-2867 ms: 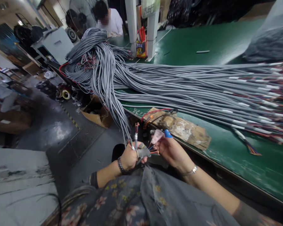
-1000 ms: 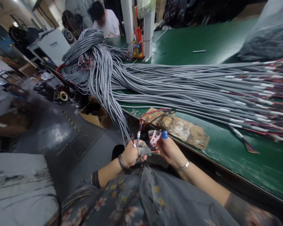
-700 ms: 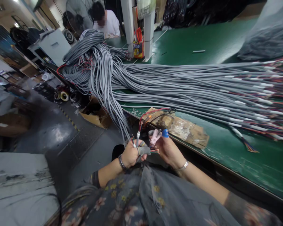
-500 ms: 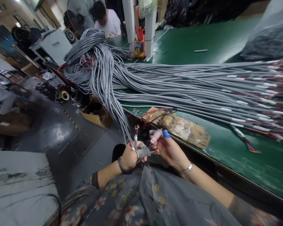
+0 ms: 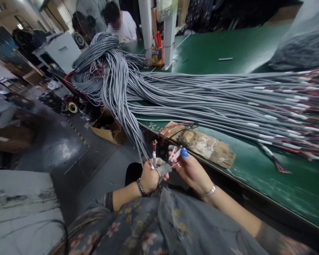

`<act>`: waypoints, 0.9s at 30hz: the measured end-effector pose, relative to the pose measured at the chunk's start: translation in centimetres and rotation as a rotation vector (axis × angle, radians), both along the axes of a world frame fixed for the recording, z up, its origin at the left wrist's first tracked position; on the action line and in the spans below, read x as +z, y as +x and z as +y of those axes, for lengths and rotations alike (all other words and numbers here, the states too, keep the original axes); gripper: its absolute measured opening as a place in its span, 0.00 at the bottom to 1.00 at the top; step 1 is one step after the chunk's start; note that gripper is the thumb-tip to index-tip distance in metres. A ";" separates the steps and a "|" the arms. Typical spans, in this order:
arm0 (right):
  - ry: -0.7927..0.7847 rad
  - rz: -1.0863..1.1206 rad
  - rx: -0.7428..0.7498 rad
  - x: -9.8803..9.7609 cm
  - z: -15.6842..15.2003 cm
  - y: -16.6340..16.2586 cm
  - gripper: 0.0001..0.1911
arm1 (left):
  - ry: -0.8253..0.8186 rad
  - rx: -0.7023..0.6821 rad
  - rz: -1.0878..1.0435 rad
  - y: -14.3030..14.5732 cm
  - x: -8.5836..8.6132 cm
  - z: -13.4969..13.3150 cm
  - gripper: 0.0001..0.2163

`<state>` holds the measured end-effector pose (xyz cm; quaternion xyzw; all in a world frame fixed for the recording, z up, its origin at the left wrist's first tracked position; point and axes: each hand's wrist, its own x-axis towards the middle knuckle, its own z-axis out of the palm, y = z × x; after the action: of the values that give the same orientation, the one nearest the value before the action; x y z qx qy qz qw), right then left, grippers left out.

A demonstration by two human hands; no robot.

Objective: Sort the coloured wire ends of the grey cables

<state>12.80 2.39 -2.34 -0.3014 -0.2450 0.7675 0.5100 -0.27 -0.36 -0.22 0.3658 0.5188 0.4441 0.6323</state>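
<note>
My left hand is closed around grey cables, with grey wrapping on its fingers. A short cable end with a white band and bared copper tips stands up from this grip. Thin coloured wires stick out to the right, towards the other hand. My right hand is just beside them, its thumb in a blue cover and its fingers bent inward. At these fingertips is a pale pink piece; whether it is held or wrapped on a finger I cannot make out.
A large bundle of grey cables lies across the green table, its stripped ends to the right. A worn board lies at the table edge. A cardboard box stands on the floor. A person sits across the table.
My left hand has shifted slightly right with the cables. The right hand's thumb has moved a little left, nearer the pink piece, and less of the coloured wires shows.
</note>
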 end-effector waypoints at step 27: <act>0.164 -0.460 0.260 1.3 -2.1 1.2 0.19 | -0.060 -0.370 0.163 -1.0 0.9 -0.3 0.18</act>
<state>14.03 0.34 -1.08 -0.3914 -0.4523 0.7156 0.3608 -1.26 -0.64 0.66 0.4704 0.5052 0.2737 0.6697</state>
